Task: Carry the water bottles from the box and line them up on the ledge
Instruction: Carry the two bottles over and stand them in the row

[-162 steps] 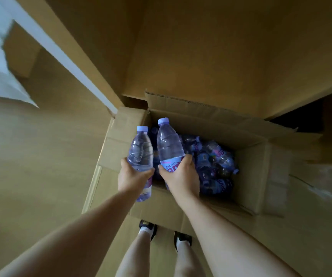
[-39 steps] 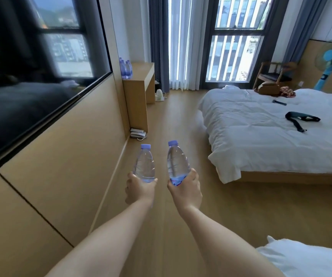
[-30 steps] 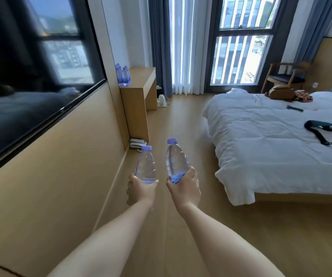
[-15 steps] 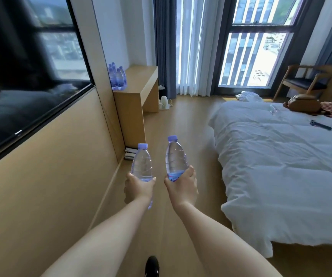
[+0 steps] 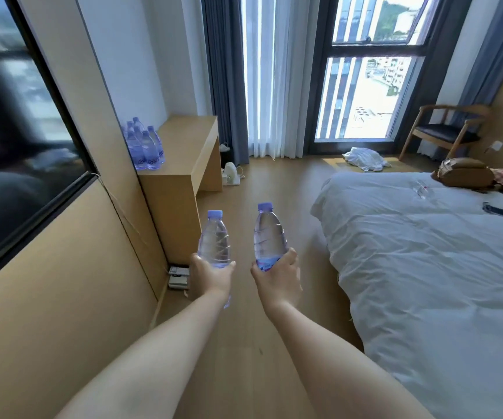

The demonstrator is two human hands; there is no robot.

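Both hands are out in front, each wrapped around a water bottle held upright: the left hand (image 5: 210,275) grips the lower body of the left bottle (image 5: 213,243), and the right hand (image 5: 277,278) closes round the labelled base of the right bottle (image 5: 268,237), thumb and fingers curled onto the plastic. The two bottles are near each other but apart, over the wooden floor (image 5: 250,195) between the wall panelling and the bed (image 5: 425,252).

Ahead and to the left stands the ledge (image 5: 189,143), a wooden desk-like top beside the curtains, and a cluster of bottles (image 5: 144,146) already sits at its near corner against the wall (several, though the exact count is hard to tell, and they look bunched rather than strictly in a row). So part of the job seems done. These two are mid-carry, well short of the ledge, and have yet to be set down. The box is out of view, so how many remain cannot be judged.
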